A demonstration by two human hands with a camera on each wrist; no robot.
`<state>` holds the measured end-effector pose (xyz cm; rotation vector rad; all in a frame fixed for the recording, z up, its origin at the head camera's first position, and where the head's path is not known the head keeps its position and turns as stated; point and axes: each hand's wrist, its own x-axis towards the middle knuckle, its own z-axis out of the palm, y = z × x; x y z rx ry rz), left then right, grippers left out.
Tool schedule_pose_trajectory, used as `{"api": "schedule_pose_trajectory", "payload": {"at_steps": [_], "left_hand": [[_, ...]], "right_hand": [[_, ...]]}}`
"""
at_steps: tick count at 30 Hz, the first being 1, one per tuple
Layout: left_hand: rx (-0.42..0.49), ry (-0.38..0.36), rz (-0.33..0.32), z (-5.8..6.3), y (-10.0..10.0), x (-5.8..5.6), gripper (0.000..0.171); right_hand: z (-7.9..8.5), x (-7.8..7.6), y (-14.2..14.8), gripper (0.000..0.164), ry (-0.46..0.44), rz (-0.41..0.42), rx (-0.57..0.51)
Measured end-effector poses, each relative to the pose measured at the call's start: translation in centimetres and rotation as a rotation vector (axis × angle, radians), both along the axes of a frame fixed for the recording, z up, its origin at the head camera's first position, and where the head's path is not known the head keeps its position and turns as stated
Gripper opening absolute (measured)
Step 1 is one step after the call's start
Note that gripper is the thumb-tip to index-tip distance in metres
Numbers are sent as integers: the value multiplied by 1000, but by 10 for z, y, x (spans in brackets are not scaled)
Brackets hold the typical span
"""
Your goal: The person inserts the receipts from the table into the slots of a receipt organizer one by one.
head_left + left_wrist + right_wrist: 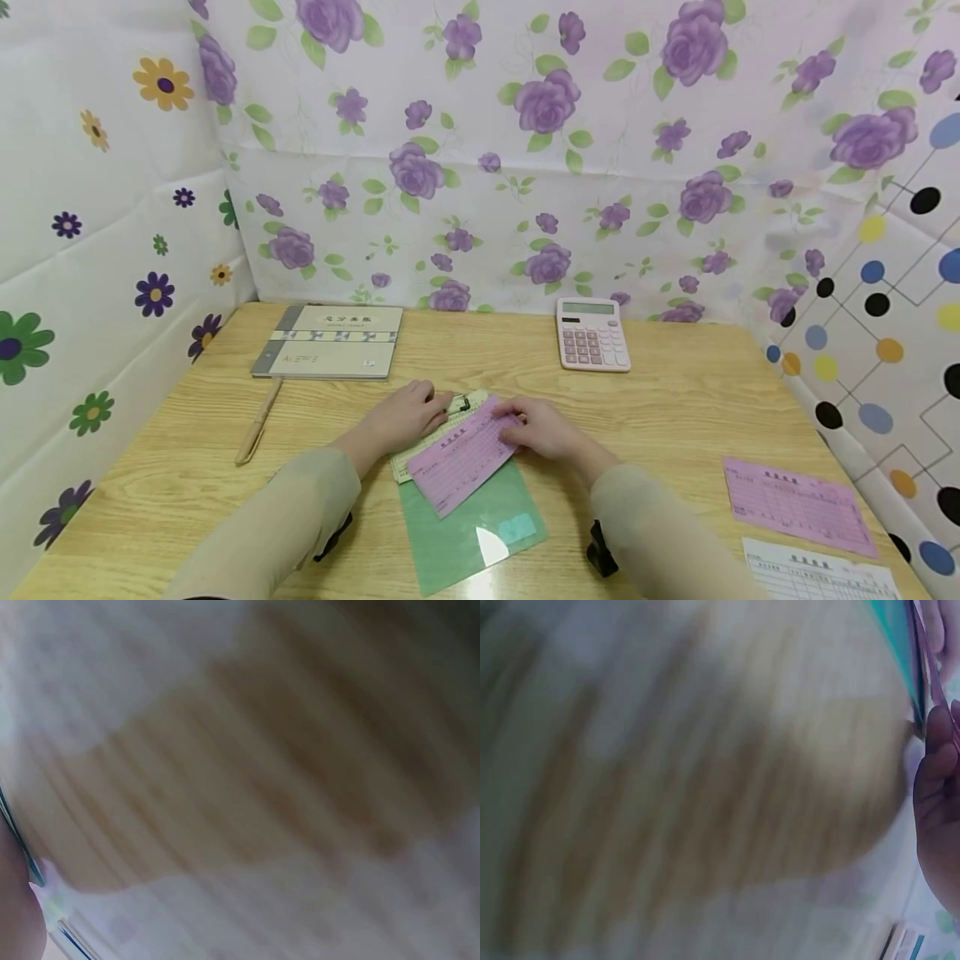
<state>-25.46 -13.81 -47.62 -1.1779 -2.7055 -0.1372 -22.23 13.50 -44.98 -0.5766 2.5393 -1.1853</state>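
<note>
I judge slip-stacking in hand, lower centre: right hand (551, 431) pinches pink slip (465, 457), left hand (405, 419) grip indeterminable; squaring over yellow sheet (417, 448) likely needed next.

1. Green clipboard (450, 542): one.
2. Pink slips (459, 467): two, one lying across the clipboard, the other slip (798, 506) well to its right.
3. White slip (821, 571): one, also well right of the clipboard.
4. Yellow slip (406, 468): one showing, on the clipboard; whether others lie beneath cannot be told.
5. Hands: two, the left hand (399, 418) at the clipboard's far left, the right hand (549, 429) at its far right.
6. Calculator (592, 335): one, beyond the clipboard, rightward.
7. Ledger (330, 342): one showing, beyond the clipboard, leftward.
8. Pen (260, 421): one, left of the clipboard.
9. Table (660, 417): one, beneath the clipboard.
</note>
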Motion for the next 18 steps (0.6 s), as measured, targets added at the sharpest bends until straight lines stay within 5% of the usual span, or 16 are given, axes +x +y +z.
{"api": "schedule_pose_trajectory", "payload": {"at_steps": [11, 18], "left_hand": [[-23, -36, 19, 7, 3, 4, 40], [-58, -110, 71, 11, 5, 2, 42]], "right_hand": [[-7, 0, -14, 38, 18, 1, 22], [-7, -1, -22, 42, 85, 4, 149]]}}
